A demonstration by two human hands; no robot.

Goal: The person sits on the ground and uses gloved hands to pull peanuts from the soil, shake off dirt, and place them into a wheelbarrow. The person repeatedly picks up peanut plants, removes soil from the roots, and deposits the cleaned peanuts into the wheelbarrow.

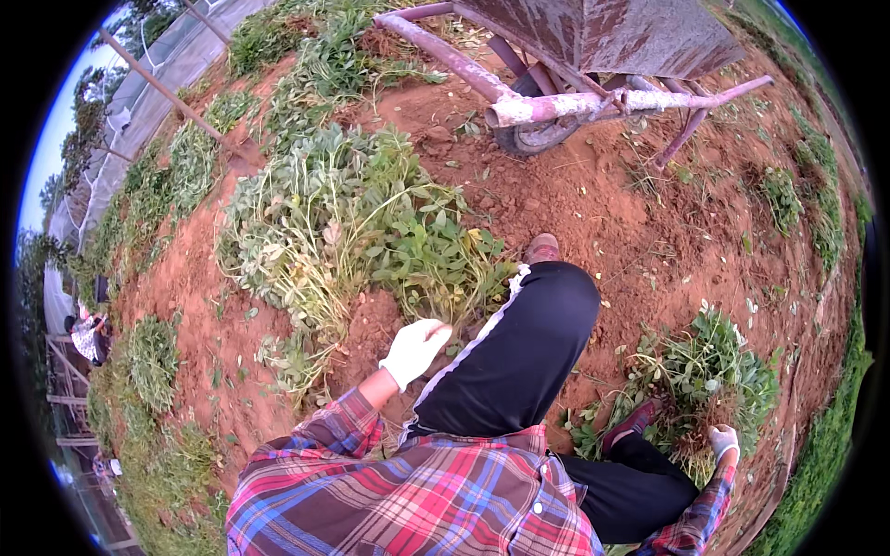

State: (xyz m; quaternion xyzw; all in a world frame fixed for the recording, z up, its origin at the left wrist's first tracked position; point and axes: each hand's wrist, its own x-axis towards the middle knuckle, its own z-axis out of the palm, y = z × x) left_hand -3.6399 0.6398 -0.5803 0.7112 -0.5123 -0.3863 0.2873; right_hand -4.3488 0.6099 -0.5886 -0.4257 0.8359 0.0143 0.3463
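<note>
My left hand [417, 351], in a white glove, is just below the stem bases of a leafy green plant clump [445, 267], its fingers drawn together. Whether a stem is between the fingertips cannot be made out. Off to the right, my right hand [724, 442], also gloved, is closed at the brown roots of a bunch of uprooted plants [716, 368]. These plants look like peanut plants; their leaves point away from me. A larger heap of pale-leaved plants [292, 208] lies ahead on the left, stems towards me.
A rusty metal wheelbarrow [584, 42] with pink, paint-worn handles stands ahead over its wheel [535, 139]. My bent knee [528, 333] is between my hands. Reddish soil [570, 201] surrounds me. A wooden pole [174, 97] leans at left. Another person [89, 337] is far left.
</note>
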